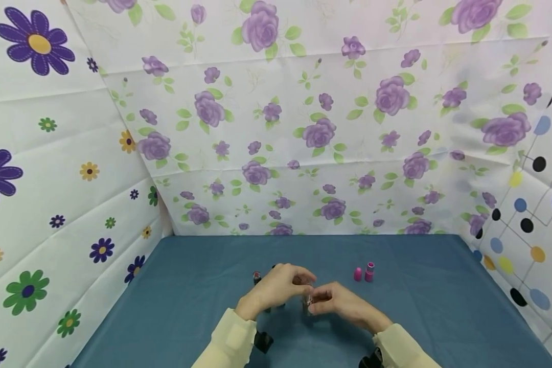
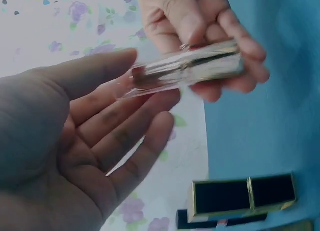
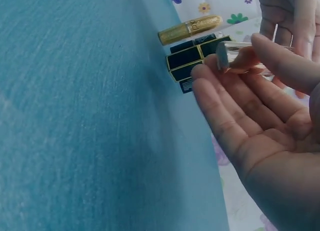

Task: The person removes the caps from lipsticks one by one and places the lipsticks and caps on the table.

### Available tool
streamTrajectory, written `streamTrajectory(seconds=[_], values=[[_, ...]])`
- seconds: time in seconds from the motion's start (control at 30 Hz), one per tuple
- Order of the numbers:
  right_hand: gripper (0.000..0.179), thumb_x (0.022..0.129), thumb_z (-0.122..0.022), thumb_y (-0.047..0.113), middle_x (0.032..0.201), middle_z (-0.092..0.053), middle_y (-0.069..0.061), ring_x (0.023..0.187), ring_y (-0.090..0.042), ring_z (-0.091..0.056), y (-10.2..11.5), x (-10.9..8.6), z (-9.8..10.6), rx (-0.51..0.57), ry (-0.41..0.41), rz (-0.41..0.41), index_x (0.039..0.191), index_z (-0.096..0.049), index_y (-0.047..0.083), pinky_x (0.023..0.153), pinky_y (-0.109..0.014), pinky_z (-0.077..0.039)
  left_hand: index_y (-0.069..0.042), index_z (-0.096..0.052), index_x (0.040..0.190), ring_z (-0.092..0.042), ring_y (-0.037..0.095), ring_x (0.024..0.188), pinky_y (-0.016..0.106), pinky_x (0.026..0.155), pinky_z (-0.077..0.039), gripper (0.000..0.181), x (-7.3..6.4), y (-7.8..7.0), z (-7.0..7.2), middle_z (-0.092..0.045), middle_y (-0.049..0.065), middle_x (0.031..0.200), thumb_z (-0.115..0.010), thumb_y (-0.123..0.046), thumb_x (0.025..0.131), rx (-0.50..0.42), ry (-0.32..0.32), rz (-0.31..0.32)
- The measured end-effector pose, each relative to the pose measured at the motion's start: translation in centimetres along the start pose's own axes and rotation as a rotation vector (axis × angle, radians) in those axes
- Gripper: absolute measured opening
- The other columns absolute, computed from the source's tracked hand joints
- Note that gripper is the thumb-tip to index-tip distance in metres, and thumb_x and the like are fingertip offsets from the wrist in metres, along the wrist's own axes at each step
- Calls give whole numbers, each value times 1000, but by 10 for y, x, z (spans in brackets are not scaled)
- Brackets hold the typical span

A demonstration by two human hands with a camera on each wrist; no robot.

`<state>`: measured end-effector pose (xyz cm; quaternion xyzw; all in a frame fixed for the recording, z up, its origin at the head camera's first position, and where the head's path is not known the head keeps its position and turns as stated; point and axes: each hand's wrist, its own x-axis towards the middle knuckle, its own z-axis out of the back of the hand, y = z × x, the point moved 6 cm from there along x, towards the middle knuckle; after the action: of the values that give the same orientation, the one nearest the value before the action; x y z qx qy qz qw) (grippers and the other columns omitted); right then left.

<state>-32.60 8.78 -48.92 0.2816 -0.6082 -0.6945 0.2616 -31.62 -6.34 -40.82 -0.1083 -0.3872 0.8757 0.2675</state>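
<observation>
A slim lipstick (image 2: 215,63) with a clear cap is between the two hands, above the blue cloth. My right hand (image 1: 338,302) holds its base end between thumb and fingers. At the other end, my left hand (image 1: 282,283) pinches the clear cap (image 2: 160,77), thumb on one side and fingers on the other. Something reddish shows through the clear part. In the right wrist view the squared base end (image 3: 222,56) sticks out past the right fingertips. The left fingers hide part of the lipstick in the head view.
A pink lipstick tube (image 1: 370,272) stands beside a rounded pink piece (image 1: 358,274) at the right. Left of the hands are a black lipstick case with gold edges (image 3: 200,56), a gold lipstick (image 3: 190,30) and a dark red-topped tube (image 1: 256,277). Flowered sheets (image 1: 276,128) enclose the blue tabletop (image 1: 202,255).
</observation>
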Motion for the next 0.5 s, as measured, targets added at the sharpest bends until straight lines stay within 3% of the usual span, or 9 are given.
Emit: streamTrajectory(seconds=[0.1,0.2,0.33,0.5], values=[[19,103,-69,17,102,-74,-3,98,-20,-68,3,0,1,34,-21,12,110,-75,0,92,-47,-57,-17,-74,129,-71,11,101,27,85,-58,28,1,0,0,-75,-2,116,-71,-23,102,-78,-38,-25],[24,104,-68,21,108,-74,-5,102,-21,-69,7,0,4,67,-46,20,117,-75,2,95,-50,-57,-16,-73,131,-71,16,107,31,88,-58,29,2,-1,1,-74,3,123,-69,-24,103,-166,-94,-52],[36,105,-67,23,121,-72,-14,108,-25,-70,12,0,7,95,-92,26,130,-69,-3,100,-54,-54,-19,-73,131,-70,19,112,38,93,-58,29,5,0,3,-73,1,127,-68,-26,103,-261,-189,-60],[37,104,-67,19,121,-73,-16,109,-27,-72,20,1,9,160,-129,51,133,-67,-4,104,-59,-50,-20,-70,136,-70,20,114,43,97,-57,32,10,-1,3,-73,2,126,-67,-27,105,-326,-284,-79]])
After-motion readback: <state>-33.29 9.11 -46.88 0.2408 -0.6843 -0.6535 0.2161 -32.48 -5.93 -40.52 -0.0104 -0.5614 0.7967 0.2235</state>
